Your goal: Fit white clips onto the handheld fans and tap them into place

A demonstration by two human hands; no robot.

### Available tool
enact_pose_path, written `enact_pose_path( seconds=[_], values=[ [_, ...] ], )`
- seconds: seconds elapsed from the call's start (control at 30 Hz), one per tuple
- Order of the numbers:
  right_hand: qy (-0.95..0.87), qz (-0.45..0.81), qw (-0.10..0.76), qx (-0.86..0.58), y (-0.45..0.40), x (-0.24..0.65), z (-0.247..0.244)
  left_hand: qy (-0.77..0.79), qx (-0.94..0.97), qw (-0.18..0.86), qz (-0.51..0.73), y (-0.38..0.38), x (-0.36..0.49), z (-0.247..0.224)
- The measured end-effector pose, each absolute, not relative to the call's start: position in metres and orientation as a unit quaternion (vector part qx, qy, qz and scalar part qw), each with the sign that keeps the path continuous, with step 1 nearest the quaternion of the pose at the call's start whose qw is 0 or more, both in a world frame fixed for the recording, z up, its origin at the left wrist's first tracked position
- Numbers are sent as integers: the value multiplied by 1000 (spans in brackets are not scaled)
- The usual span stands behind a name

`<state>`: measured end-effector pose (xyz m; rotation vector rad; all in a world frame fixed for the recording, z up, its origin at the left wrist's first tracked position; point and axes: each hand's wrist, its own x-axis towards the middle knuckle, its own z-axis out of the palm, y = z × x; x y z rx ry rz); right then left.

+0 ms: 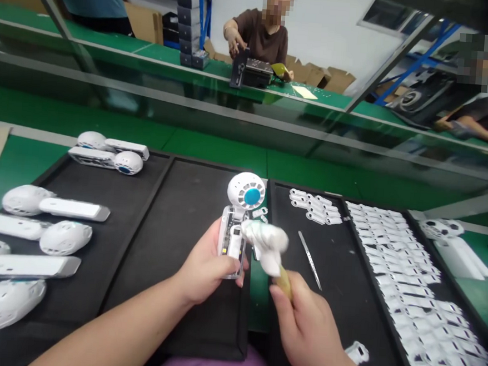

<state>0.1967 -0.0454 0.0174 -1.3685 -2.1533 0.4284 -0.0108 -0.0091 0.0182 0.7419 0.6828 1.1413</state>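
My left hand [211, 261] is closed around the clear lower body of a small white handheld fan [245, 191]. Its round head points up, with a blue centre, and circuitry shows inside the handle, where a white cover piece [235, 242] lies. In my right hand [307, 316] is the yellowish handle of a mallet [267, 240] whose head is wrapped in white material. The mallet head is beside the fan's handle; whether they touch I cannot tell. Just behind it, small white parts [260, 212] lie on the strip between the trays.
A black tray [139, 242] at left carries several white fans [67, 237]. The right tray [337, 290] holds tweezers [309, 260] and many white cover pieces [412, 289] in rows. Across a green bench [144, 50], a co-worker [262, 36] handles a dark box; other people stand either side.
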Motion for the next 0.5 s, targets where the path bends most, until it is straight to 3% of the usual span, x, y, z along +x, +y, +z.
enact_pose_path(
  seconds=[0.07, 0.2, 0.5],
  values=[
    [-805, 143, 310, -485, -45, 194, 17, 315, 342, 723, 510, -9, -10, 18],
    [-815, 134, 269, -496, -45, 191, 18, 326, 341, 719, 510, -9, -8, 20],
    [-807, 177, 296, -480, -54, 192, 15, 323, 341, 724, 505, -12, -7, 26]
  ],
)
